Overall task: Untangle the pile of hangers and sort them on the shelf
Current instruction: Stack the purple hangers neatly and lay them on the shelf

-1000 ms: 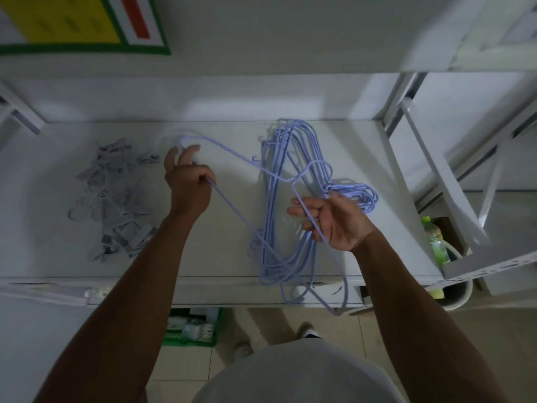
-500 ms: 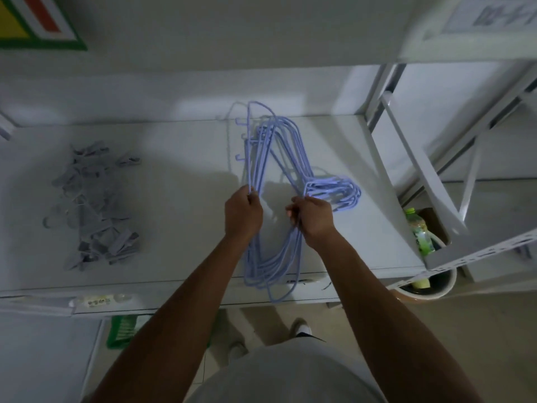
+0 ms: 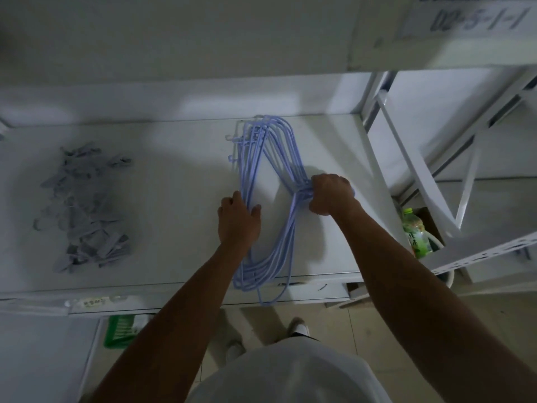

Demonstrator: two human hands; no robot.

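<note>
This looks like a stockroom or warehouse storage area, dimly lit and fitted with white metal shelving [image 3: 180,199] whose perforated upright [image 3: 488,251] and slanted braces show at the right. A printed location label [image 3: 479,18] reading something like 02-5-1-1 is stuck to the edge of the shelf above, and a smaller tag [image 3: 93,302] sits on the front lip of the lower shelf. Stock lies in sorted bulk lots, a stack of blue hangers [image 3: 270,175] and a heap of grey clips [image 3: 87,207], above a tiled floor [image 3: 363,321] with a green crate [image 3: 122,330] under the shelf.
</note>
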